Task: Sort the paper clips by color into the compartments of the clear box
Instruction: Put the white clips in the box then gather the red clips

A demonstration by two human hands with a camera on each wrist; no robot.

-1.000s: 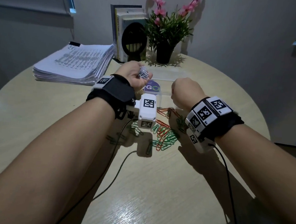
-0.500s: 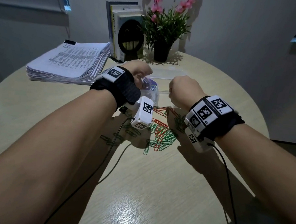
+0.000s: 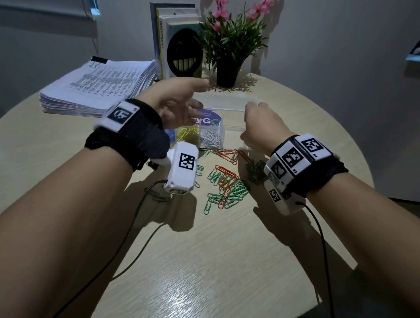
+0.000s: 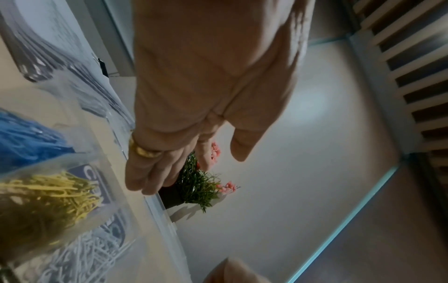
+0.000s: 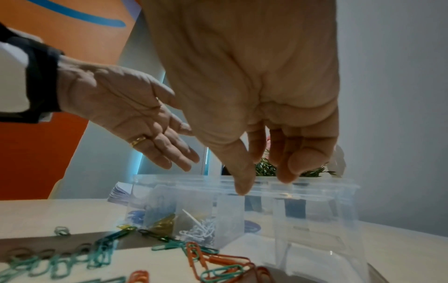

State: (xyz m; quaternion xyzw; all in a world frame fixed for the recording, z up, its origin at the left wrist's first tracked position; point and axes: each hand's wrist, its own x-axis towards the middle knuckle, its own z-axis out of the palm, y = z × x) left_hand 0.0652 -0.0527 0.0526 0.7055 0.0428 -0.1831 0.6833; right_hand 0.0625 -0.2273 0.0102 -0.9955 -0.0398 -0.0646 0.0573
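Round wooden bench [image 3: 193,272] carries green and orange clips [image 3: 226,186] beside my clear box [image 5: 315,220]. My left hand [image 3: 175,104] hovers released, fingers straight, above it. My right hand [image 5: 254,95], fingers relaxed, touches its rim.

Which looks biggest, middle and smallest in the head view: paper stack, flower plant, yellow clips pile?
1. White printed paper stack
2. Pink-flowered plant in black pot, nearly as big
3. Yellow paper clips pile
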